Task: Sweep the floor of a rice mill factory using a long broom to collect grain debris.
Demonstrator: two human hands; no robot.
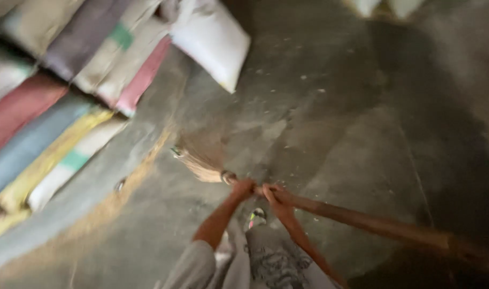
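Observation:
Both my hands grip a long wooden broom handle [372, 222] that runs from the lower right toward the centre. My left hand [242, 189] is closed around it near the head, close to a metal band. My right hand [274, 197] is closed on the handle just behind the left. The straw broom head [201, 158] fans out to the upper left and rests on the grey concrete floor [330, 123]. The picture is blurred by motion.
Stacked sacks [57, 96] in pink, blue, yellow, grey and white fill the left side. A white sack [212, 37] leans at the top centre. A strip of yellowish grain or dust [121, 195] lies along the foot of the stack. My foot [258, 217] shows below my hands.

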